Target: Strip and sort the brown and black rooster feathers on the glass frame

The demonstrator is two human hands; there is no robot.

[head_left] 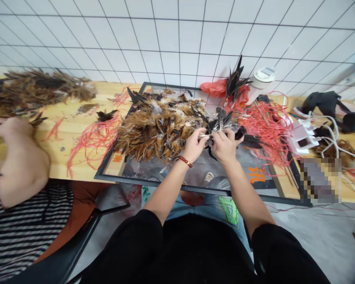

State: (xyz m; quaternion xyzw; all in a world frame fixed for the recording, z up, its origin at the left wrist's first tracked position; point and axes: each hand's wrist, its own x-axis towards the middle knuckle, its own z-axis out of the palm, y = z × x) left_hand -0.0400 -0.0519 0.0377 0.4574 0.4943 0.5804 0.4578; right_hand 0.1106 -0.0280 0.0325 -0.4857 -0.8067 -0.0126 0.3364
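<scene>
My left hand [196,142] pinches the pale quill ends of some feathers at the right edge of a big heap of brown feathers [158,130]. Close beside it, my right hand [225,146] has its fingers closed on the dark feathers [220,120] there. The two hands nearly meet over a black-framed glass panel [177,171]. Dark feather tips stick out past my right fingers. Exactly which quills lie between the fingertips is too small to make out.
Pink-red string [268,126] lies tangled at the right, with another tangle [96,136] at the left. Behind stand a white lidded canister [262,81] and a red plastic bag [214,88]. A white power adapter [303,136] has cables. At left, a co-worker's arm [22,157] rests near more feathers [41,88].
</scene>
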